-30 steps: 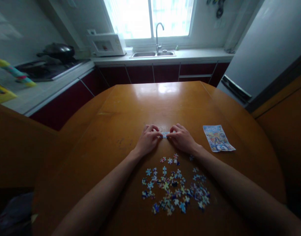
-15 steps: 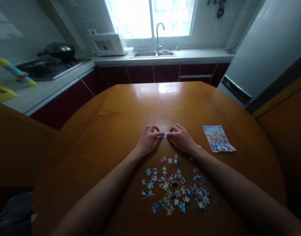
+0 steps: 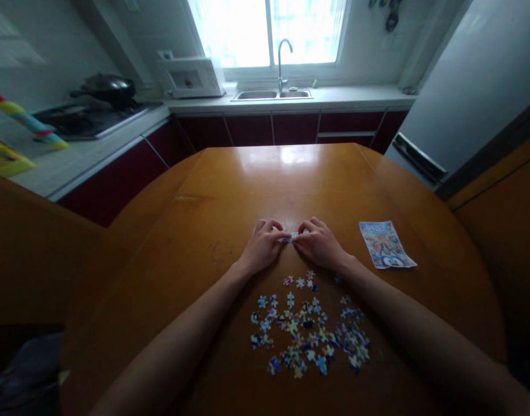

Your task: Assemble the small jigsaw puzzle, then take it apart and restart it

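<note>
My left hand (image 3: pixel 265 242) and my right hand (image 3: pixel 315 241) meet near the middle of the wooden table. Between their fingertips lie a few light blue jigsaw puzzle pieces (image 3: pixel 294 234), mostly covered by the fingers. The left thumb and fingers pinch at the left side of these pieces, the right ones at their right side. Whether the pieces are fully joined is hidden. Closer to me, between my forearms, spreads a pile of loose jigsaw pieces (image 3: pixel 293 327) in blue, yellow and dark colours. A small row of pieces (image 3: pixel 300 283) sits just below my hands.
A creased picture sheet (image 3: pixel 386 245) rests right of my right hand on the wooden table (image 3: pixel 273 185). Past the table's far edge are a counter with a sink (image 3: pixel 256 95), a microwave (image 3: pixel 193 78) and, at left, a pan on the stove (image 3: pixel 108 89). A fridge (image 3: pixel 473 75) stands at right.
The view has shifted very slightly. Both hands keep their place on the jigsaw pieces, and the loose pile is unchanged.
</note>
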Tool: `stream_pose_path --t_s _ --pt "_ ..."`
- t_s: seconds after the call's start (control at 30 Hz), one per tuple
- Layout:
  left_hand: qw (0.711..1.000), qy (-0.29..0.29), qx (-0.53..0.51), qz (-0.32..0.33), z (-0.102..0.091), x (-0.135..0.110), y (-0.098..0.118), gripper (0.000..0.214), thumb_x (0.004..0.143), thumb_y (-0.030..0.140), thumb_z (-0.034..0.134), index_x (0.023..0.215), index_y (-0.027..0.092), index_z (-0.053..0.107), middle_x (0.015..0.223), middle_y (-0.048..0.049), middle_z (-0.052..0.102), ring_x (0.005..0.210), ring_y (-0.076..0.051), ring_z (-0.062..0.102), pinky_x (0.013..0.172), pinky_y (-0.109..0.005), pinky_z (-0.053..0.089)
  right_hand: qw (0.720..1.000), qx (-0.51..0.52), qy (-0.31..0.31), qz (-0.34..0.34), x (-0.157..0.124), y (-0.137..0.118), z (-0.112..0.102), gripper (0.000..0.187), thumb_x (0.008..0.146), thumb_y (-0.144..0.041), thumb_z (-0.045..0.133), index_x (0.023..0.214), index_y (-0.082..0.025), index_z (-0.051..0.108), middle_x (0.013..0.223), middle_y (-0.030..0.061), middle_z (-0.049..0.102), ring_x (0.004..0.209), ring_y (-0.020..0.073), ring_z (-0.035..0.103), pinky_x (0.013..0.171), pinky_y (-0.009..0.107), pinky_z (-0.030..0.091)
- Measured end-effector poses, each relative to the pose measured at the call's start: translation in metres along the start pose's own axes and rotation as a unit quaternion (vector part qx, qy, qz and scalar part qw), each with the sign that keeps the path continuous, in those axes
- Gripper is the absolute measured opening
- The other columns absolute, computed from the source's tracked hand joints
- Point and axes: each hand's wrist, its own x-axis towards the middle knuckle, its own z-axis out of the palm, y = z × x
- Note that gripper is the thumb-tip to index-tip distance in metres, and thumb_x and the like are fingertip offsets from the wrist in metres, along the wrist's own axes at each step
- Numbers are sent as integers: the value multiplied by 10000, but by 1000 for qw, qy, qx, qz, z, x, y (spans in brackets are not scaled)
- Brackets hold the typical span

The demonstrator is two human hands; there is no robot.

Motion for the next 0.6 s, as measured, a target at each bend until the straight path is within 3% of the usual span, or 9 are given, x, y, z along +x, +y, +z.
stream_pose_path --t_s 0.13,0.33,0.6 --pt "1000 -7 2 -7 1 0 0 249 934 142 594 1091 273 736 1114 -53 596 1087 -235 473 1025 -438 467 999 29 12 21 1 -1 2 162 936 -256 620 919 -255 781 972 68 662 962 232 500 879 384 439" --pt "999 -36 11 -22 -1 1 1 298 920 136 572 1152 286 683 1177 -55 565 1128 -251 455 1046 -457 448 990 79 85 77 3 4 5 141 896 -178 633 919 -223 764 961 75 656 979 241 519 892 386 458" --pt "999 -41 12 -21 -1 0 1 326 897 111 564 1151 287 670 1189 -55 551 1139 -259 448 1047 -467 446 997 61 22 49 1 4 6 207 870 -105 616 875 -249 764 1022 72 637 1008 247 479 923 416 439"
